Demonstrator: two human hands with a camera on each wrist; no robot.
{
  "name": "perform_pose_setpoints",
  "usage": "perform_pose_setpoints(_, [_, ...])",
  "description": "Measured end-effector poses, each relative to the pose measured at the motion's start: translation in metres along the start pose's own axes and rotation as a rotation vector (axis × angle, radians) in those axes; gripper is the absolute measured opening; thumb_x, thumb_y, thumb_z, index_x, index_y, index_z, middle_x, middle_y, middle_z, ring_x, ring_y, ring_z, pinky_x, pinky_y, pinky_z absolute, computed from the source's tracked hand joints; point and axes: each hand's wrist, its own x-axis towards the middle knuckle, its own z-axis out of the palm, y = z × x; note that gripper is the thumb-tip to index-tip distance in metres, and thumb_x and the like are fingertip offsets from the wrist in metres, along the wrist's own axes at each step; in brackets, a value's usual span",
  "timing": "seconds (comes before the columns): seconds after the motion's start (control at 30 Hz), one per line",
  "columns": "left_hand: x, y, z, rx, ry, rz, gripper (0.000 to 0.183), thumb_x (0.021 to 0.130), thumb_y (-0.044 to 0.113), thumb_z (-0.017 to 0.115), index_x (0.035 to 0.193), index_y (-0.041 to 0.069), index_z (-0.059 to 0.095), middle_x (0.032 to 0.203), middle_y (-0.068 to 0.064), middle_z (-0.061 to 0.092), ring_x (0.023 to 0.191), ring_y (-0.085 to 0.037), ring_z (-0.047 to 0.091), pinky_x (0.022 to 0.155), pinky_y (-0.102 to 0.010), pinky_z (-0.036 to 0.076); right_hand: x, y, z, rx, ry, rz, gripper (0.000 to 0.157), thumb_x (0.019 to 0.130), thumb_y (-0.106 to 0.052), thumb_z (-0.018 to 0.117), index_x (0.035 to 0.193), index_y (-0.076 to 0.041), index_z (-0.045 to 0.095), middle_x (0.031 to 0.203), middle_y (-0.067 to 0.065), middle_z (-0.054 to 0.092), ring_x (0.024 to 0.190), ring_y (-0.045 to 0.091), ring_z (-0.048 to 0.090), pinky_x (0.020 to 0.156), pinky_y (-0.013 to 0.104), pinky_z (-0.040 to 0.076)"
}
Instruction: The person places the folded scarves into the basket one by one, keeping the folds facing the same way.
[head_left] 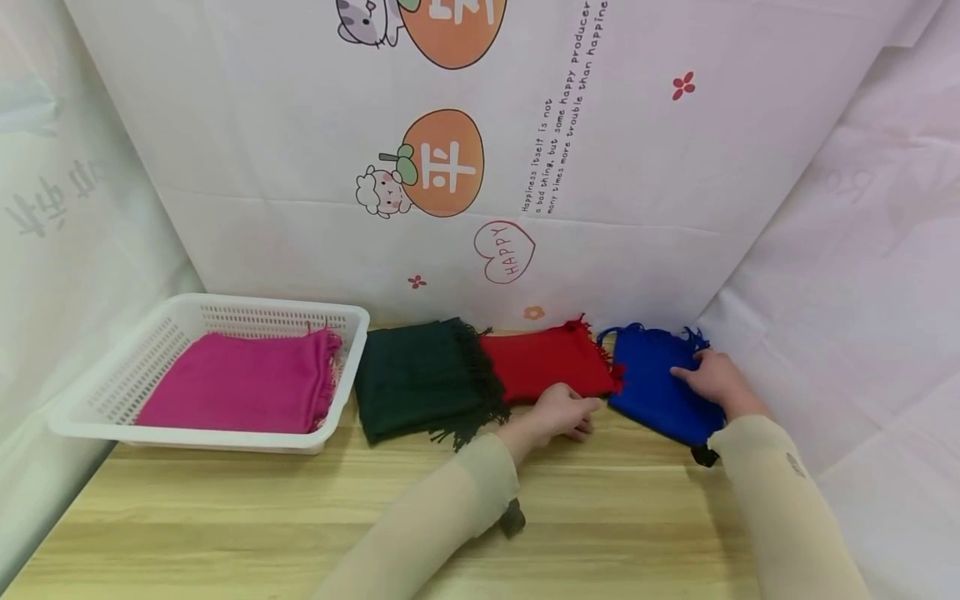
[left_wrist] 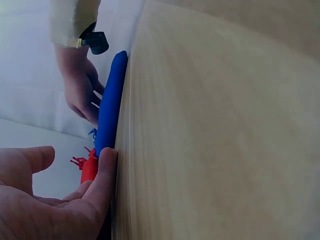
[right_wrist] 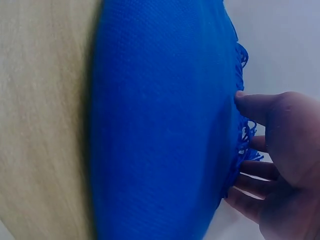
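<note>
A folded blue scarf [head_left: 656, 379] with fringe lies at the right end of a row on the wooden table. My right hand [head_left: 718, 379] touches its right side, with the thumb and fingers spread along the fringed edge. In the right wrist view, the thumb of this right hand [right_wrist: 295, 150] meets the blue cloth and the fingers are apart. My left hand [head_left: 562, 412] is at the front edge of a folded red scarf [head_left: 543, 362], fingers pointing right. The left wrist view shows this left hand [left_wrist: 55, 200] with its thumb held away and nothing gripped.
Left of the red scarf lies a folded dark green scarf [head_left: 420, 375] with fringe. A white plastic basket [head_left: 347, 367] holding a folded magenta scarf [head_left: 236, 382] stands at the left. White printed sheeting [head_left: 615, 267] rises behind the table [head_left: 300, 517] and along both sides.
</note>
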Motion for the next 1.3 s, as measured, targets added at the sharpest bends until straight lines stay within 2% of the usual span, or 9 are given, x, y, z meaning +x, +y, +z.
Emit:
perform_pose_setpoints(0.3, [0.0016,-0.0002,0.0049,-0.041,-0.005,-0.018,0.03,0.108,0.027,0.076,0.11,-0.003,0.07,0.104,-0.02,0.076,0.091,-0.033,0.081,0.077,-0.043,0.068,0.0027,-0.0009,0.0022,-0.005,-0.052,0.013,0.095,0.113,-0.05,0.06,0.155,0.03,0.03,0.156,0.056,0.032,0.142,0.071,0.038,0.116,0.077,0.039])
perform_pose_setpoints(0.8, [0.0034,-0.0023,0.004,-0.066,-0.015,-0.033,0.033,0.108,0.028,0.077,0.113,-0.004,0.07,0.104,-0.019,0.077,0.093,-0.033,0.082,0.077,-0.043,0.068,0.0017,0.0049,0.0011,0.019,-0.065,0.068,0.107,0.109,-0.055,0.067,0.15,0.036,0.028,0.15,0.06,0.033,0.135,0.072,0.045,0.11,0.075,0.045])
perform_pose_setpoints(0.87, [0.0035,-0.0023,0.0038,-0.068,-0.016,-0.034,0.034,0.108,0.028,0.077,0.113,-0.004,0.07,0.104,-0.019,0.077,0.093,-0.033,0.082,0.077,-0.043,0.068,0.0016,0.0042,0.001,0.032,-0.069,0.082,0.094,0.108,-0.055,0.068,0.139,0.031,0.048,0.128,0.057,0.053,0.114,0.065,0.061,0.098,0.069,0.055])
perform_pose_setpoints(0.93, [0.0049,-0.003,0.0034,-0.071,-0.019,-0.038,0.034,0.107,0.029,0.078,0.114,-0.004,0.07,0.104,-0.019,0.077,0.093,-0.032,0.082,0.077,-0.043,0.068,0.0004,0.0034,0.0001,0.05,-0.074,0.098,0.078,0.107,-0.055,0.069,0.12,0.021,0.061,0.104,0.042,0.063,0.093,0.051,0.065,0.086,0.058,0.056])
perform_pose_setpoints(1.03, [0.0069,-0.0036,0.0027,-0.076,-0.028,-0.04,0.034,0.107,0.028,0.078,0.114,-0.004,0.071,0.104,-0.019,0.078,0.092,-0.032,0.081,0.077,-0.043,0.068,-0.0008,0.0013,-0.0009,0.074,-0.098,0.131,0.058,0.108,-0.054,0.069,0.089,-0.001,0.057,0.081,0.011,0.051,0.076,0.031,0.056,0.078,0.047,0.049])
perform_pose_setpoints(1.13, [0.0078,-0.0038,0.0018,-0.076,-0.036,-0.041,0.035,0.108,0.028,0.077,0.115,-0.005,0.071,0.105,-0.019,0.078,0.093,-0.033,0.081,0.077,-0.043,0.068,-0.0021,-0.0001,-0.0017,0.066,-0.103,0.135,0.058,0.108,-0.053,0.068,0.09,0.002,0.058,0.084,0.016,0.054,0.079,0.033,0.057,0.08,0.05,0.05])
perform_pose_setpoints(1.17, [0.0077,-0.0037,0.0017,-0.075,-0.037,-0.041,0.036,0.108,0.028,0.077,0.116,-0.006,0.071,0.105,-0.019,0.078,0.093,-0.033,0.081,0.077,-0.043,0.068,-0.0022,-0.0005,-0.0015,0.062,-0.103,0.134,0.062,0.109,-0.053,0.068,0.094,0.007,0.059,0.088,0.023,0.056,0.081,0.036,0.059,0.082,0.053,0.051])
perform_pose_setpoints(1.23, [0.0073,-0.0037,0.0012,-0.077,-0.04,-0.041,0.037,0.108,0.028,0.076,0.118,-0.008,0.071,0.105,-0.02,0.078,0.094,-0.033,0.082,0.078,-0.043,0.068,-0.0028,-0.0008,-0.0015,0.056,-0.099,0.134,0.075,0.108,-0.053,0.069,0.112,0.021,0.061,0.106,0.042,0.061,0.091,0.043,0.062,0.088,0.059,0.054])
perform_pose_setpoints(1.3, [0.007,-0.0039,0.001,-0.078,-0.043,-0.042,0.039,0.109,0.028,0.076,0.119,-0.009,0.071,0.106,-0.02,0.078,0.094,-0.034,0.082,0.078,-0.043,0.068,-0.0029,-0.0004,-0.0012,0.062,-0.1,0.14,0.089,0.108,-0.054,0.068,0.132,0.03,0.053,0.13,0.054,0.054,0.104,0.051,0.063,0.096,0.065,0.054])
